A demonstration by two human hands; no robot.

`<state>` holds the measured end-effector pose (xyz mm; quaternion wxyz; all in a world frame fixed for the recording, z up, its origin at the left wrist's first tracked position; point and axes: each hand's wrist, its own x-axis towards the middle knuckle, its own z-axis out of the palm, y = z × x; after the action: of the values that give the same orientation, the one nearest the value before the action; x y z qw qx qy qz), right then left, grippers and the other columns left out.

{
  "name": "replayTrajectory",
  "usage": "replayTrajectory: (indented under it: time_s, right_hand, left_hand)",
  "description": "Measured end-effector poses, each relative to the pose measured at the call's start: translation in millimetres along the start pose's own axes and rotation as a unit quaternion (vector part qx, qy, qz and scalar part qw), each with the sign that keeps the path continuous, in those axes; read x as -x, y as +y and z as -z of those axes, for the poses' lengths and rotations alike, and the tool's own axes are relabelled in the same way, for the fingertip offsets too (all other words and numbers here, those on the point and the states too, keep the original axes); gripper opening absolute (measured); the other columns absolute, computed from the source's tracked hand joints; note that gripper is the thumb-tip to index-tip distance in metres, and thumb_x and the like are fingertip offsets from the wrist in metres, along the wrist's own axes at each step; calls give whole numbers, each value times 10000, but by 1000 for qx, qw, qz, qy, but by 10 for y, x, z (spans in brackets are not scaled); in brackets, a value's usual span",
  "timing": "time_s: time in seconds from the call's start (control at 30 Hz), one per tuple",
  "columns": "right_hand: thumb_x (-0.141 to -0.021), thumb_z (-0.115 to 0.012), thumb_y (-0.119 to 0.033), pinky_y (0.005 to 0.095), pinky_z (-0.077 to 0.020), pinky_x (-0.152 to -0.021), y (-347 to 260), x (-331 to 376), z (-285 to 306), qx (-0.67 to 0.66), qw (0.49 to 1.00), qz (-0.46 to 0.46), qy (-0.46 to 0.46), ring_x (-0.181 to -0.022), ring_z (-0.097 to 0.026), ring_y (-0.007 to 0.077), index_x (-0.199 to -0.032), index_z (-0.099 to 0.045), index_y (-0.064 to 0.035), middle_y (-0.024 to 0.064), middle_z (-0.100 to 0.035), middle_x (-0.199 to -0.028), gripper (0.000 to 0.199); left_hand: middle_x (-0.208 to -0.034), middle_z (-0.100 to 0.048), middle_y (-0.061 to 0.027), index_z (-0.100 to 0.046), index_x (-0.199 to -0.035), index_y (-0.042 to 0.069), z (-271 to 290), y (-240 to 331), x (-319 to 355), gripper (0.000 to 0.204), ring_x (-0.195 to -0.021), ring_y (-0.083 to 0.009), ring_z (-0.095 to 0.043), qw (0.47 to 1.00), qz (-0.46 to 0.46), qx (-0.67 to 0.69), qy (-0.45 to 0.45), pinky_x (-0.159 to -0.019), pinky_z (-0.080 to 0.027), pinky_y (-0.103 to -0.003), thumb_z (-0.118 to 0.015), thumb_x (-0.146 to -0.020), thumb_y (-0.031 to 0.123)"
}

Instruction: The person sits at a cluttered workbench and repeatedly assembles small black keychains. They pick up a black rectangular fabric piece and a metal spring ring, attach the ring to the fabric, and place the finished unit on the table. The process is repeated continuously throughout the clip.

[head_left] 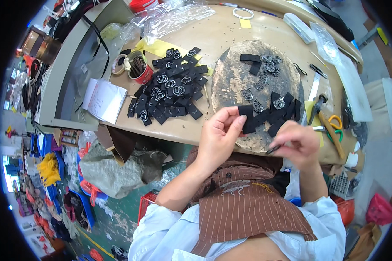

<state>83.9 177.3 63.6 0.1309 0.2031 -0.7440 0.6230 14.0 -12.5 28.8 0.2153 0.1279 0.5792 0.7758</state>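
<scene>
My left hand point(220, 137) pinches a short black strap piece point(247, 118) between thumb and fingers, over the near edge of a round worn wooden block point(231, 74). To its right, my right hand point(299, 144) is closed, slightly blurred, on a small dark pointed thing point(273, 149) whose kind I cannot make out. Just beyond both hands, more black strap pieces point(287, 114) lie on the block, some with a silver ring-shaped buckle. Loose silver buckles point(271, 67) sit farther back, beside two bare strap pieces point(250, 58).
On the left is a big pile of buckled black straps point(172, 87), with a red tin point(141, 74) of tools and a paper pad point(103, 100) beside it. A hammer point(331, 130), scissors point(335, 123) and a plastic box point(298, 28) lie to the right.
</scene>
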Motion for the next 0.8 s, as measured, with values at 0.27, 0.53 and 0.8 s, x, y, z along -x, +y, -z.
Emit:
replayTrajectory:
  time_s: [0.27, 0.53, 0.8]
  right_hand:
    - [-677, -722, 60, 270, -480, -628, 360, 56, -45, -2, 997, 39, 64, -735, -641, 197, -856, -641, -32, 92, -679, -801, 217]
    - [-699, -688, 108, 252, -516, -652, 378, 82, 12, -73, 995, -5, 63, -766, -646, 188, -864, -626, -8, 140, -656, -836, 210]
    - [-701, -696, 95, 228, -479, -612, 298, 51, -46, -49, 992, -84, 80, -756, -621, 143, -858, -650, -13, 103, -647, -836, 195]
  left_hand:
    - [-1003, -639, -66, -528, -1131, -41, -234, 69, 51, 216, -876, -89, -603, 999, -19, -27, -20, -743, -504, -222, -489, -929, 25]
    - [-1022, -628, -79, -514, -1169, -59, -263, 14, 45, 252, -902, -89, -591, 998, 10, -45, -35, -763, -494, -220, -478, -929, 9]
    - [-863, -666, -39, -580, -1126, -33, -305, 34, 139, 240, -792, -44, -589, 987, -60, -146, -12, -670, -481, -203, -527, -896, 2]
